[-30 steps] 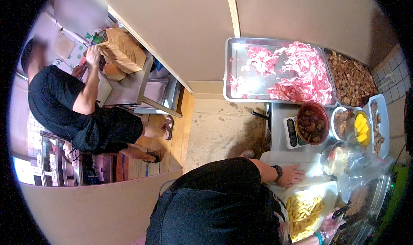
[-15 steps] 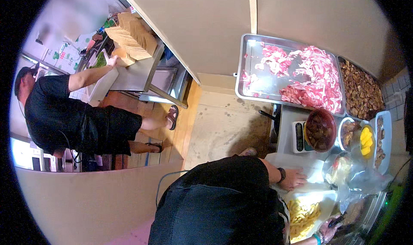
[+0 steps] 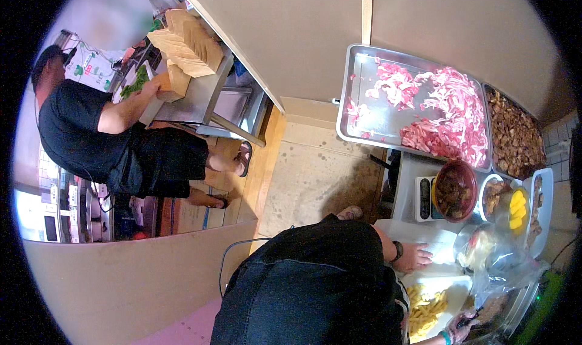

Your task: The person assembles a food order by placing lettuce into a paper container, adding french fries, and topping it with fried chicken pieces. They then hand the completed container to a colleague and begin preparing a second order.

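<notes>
My left hand (image 3: 415,258), a dark watch on its wrist, rests with fingers stretched on a white flat surface (image 3: 418,232). Just below it stands a white tray (image 3: 464,284) of pale yellow strips (image 3: 426,308). Beyond that tray my right hand (image 3: 462,328), with a teal band at the wrist, is closed on a black handle (image 3: 476,315). What the handle belongs to is hidden near a clear plastic bag (image 3: 503,269) and a container of brown crumbly food (image 3: 494,305). The bag partly covers a bowl (image 3: 467,248) with pale contents.
A reddish-brown bowl (image 3: 456,190) of dark pieces stands on a white scale (image 3: 423,198). Behind are a metal tray (image 3: 379,124) of sliced raw meat and a pan (image 3: 515,133) of brown pieces. At left a co-worker (image 3: 91,139) handles a brown paper box (image 3: 174,81) beside a stack.
The view has shifted slightly. The co-worker leans further over the counter, and the paper box at that person's hand has tilted. My left hand stays on the white surface; my right hand keeps the black handle.
</notes>
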### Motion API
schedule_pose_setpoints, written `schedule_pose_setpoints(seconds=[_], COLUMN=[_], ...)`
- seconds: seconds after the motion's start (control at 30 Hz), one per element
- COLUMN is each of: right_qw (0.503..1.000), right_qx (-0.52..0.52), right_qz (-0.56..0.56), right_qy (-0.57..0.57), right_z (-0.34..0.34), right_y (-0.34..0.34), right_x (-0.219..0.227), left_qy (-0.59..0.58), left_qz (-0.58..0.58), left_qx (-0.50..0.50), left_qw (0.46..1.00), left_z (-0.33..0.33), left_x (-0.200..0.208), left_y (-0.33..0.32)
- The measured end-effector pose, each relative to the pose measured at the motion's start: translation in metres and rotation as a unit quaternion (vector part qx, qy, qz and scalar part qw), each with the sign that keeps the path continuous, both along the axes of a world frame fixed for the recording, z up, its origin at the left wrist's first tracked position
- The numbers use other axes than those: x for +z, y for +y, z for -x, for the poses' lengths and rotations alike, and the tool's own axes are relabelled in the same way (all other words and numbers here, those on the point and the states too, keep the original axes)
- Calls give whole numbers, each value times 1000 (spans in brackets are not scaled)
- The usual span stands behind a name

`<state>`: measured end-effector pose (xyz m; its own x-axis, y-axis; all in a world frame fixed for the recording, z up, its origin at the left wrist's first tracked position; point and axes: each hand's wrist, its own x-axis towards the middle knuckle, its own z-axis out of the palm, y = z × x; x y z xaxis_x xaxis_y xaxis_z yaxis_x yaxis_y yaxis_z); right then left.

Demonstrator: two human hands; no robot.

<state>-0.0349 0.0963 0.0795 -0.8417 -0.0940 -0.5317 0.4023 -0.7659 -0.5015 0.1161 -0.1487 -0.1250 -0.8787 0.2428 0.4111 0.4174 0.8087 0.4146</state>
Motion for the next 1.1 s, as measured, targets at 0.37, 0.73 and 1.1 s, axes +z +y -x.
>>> schedule_pose_setpoints(seconds=[0.37,0.73,1.1], right_qw=[928,998,961], right_qx=[74,39,25], right_qz=[-363,-43,-249], right_qy=[35,18,120], right_z=[61,20,-39], right_y=[73,10,19], right_x=[-80,-44,13], left_qy=[-59,-46,-132], left_qz=[-90,69,83], left_qx=[54,-37,-38], left_qw=[993,996,987], left_z=[-1,9,3], left_x=[47,38,39], left_y=[-6,-4,0])
